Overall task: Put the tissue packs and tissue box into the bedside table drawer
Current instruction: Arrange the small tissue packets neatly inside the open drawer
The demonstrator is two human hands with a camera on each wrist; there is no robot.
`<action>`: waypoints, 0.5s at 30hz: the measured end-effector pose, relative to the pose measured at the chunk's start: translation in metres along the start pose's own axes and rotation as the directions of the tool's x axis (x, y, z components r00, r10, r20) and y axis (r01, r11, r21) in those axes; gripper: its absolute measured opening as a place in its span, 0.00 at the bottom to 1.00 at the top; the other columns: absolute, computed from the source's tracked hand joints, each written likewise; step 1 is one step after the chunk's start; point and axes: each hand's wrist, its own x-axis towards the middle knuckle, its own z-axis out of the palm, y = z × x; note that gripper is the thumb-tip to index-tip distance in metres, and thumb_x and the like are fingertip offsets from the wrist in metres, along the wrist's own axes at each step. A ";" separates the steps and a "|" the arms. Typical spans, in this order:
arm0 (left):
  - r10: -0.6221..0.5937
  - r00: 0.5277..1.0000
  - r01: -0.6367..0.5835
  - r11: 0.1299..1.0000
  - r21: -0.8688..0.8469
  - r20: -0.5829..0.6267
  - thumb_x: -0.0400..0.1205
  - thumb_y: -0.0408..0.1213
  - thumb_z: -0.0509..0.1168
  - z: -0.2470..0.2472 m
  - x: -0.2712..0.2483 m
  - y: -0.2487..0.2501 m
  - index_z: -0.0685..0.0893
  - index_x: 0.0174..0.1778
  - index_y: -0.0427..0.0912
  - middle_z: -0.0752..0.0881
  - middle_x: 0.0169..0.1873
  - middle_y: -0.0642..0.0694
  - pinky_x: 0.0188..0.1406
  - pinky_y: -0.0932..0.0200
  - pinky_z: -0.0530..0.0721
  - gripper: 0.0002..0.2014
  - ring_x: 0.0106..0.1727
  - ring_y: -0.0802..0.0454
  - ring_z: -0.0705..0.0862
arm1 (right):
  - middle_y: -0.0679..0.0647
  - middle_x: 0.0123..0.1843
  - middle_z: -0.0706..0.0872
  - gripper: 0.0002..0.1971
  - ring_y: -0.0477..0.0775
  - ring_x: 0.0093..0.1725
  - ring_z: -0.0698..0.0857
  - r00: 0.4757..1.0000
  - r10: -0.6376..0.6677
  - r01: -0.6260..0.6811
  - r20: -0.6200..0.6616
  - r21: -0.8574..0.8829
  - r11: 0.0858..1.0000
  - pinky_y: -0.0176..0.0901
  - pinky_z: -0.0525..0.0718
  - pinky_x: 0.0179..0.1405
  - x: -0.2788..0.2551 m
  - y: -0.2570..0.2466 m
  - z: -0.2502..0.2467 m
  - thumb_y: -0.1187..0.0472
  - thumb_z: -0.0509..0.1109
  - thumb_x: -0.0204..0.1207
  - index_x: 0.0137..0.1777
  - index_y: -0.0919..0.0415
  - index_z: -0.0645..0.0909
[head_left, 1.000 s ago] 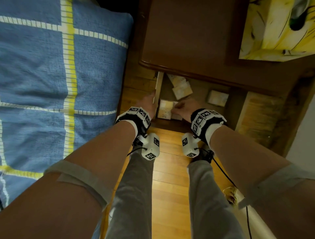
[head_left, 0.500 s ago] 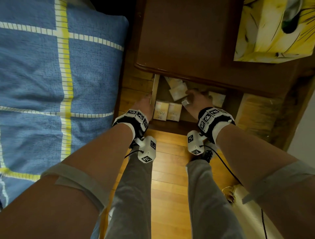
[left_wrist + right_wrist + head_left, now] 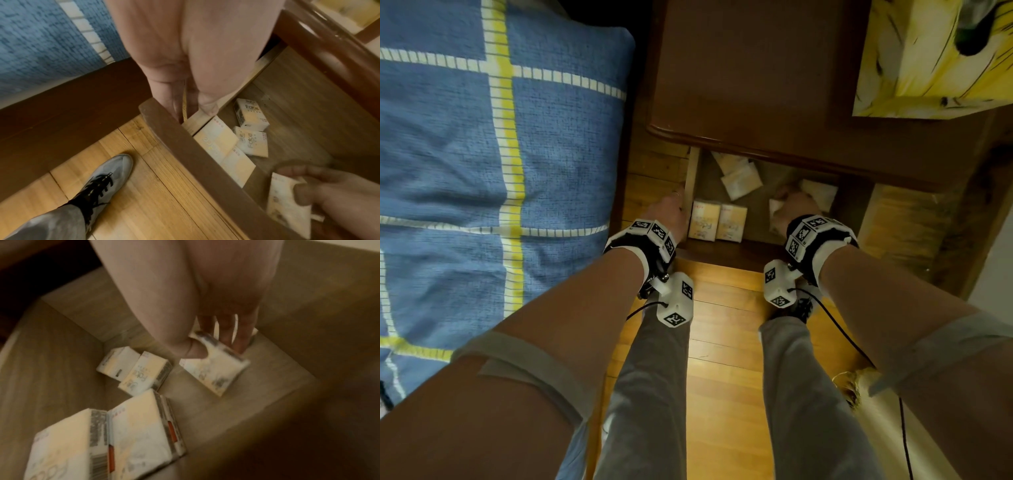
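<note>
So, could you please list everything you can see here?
bedside table: one, dark brown, centre back
drawer: one, brown, pulled open below it
tissue box: one, yellow, on the tabletop, right
loose tissue packs: four, white-yellow, two front-left, two behind, in drawer
held tissue pack: one, white-yellow, inside drawer, right
bed cover: one, blue with yellow-white stripes, left
floor: wooden, below
shoe: one, grey, black laces, on floor
left grip: pinches drawer's left wall
right grip: holds the held tissue pack

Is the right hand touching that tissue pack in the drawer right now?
Touching. The right wrist view shows the right hand holding the tissue pack, thumb on one face and fingers behind it; the left wrist view shows the same hold.
</note>
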 end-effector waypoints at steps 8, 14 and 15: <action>-0.004 1.000 0.004 1.000 -0.031 -0.003 0.87 0.39 0.55 -0.001 0.000 0.000 0.61 0.82 0.51 0.83 0.65 0.37 0.45 0.53 0.81 0.25 0.58 0.37 0.85 | 0.59 0.80 0.67 0.28 0.69 0.79 0.64 0.980 -0.192 0.199 0.054 -0.169 0.965 0.60 0.74 0.73 0.005 -0.036 0.003 0.68 0.53 0.79 0.71 0.37 0.74; 0.011 1.000 -0.012 0.997 -0.081 -0.002 0.87 0.39 0.55 -0.002 0.000 -0.003 0.60 0.82 0.51 0.82 0.66 0.39 0.45 0.57 0.76 0.26 0.60 0.39 0.84 | 0.59 0.83 0.62 0.35 0.69 0.80 0.63 0.969 -0.248 0.248 0.020 -0.148 0.957 0.60 0.70 0.77 0.012 -0.053 0.012 0.70 0.54 0.79 0.79 0.32 0.61; 0.011 1.000 -0.011 0.996 -0.089 -0.002 0.87 0.39 0.55 -0.002 0.000 -0.004 0.60 0.82 0.52 0.82 0.67 0.40 0.44 0.58 0.76 0.26 0.59 0.39 0.84 | 0.59 0.83 0.63 0.34 0.69 0.79 0.64 0.968 -0.251 0.250 0.013 -0.154 0.956 0.60 0.67 0.77 0.012 -0.054 0.014 0.69 0.54 0.80 0.79 0.32 0.62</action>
